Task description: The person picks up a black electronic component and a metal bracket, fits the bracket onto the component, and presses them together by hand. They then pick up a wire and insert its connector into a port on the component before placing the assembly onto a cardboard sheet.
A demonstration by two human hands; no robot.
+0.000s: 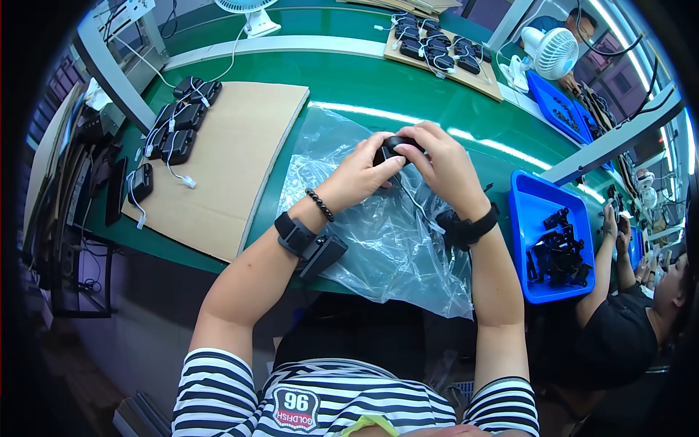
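Both my hands are closed around one small black plastic device (397,146) with a white cable hanging from it. My left hand (368,164) grips its left side, thumb toward the front. On its right side, my right hand (437,156) presses with thumb and fingers. The fingers cover much of the device. Below it, a clear plastic bag (364,233) lies spread over the green table. To the left, several similar black devices (191,116) with white cables rest along a cardboard sheet (226,160).
A blue tray (518,240) of black plastic parts stands to the right. More black devices lie on a board (466,73) at the back. A white fan (553,52) and metal posts rise beyond. A co-worker (626,328) sits at the right.
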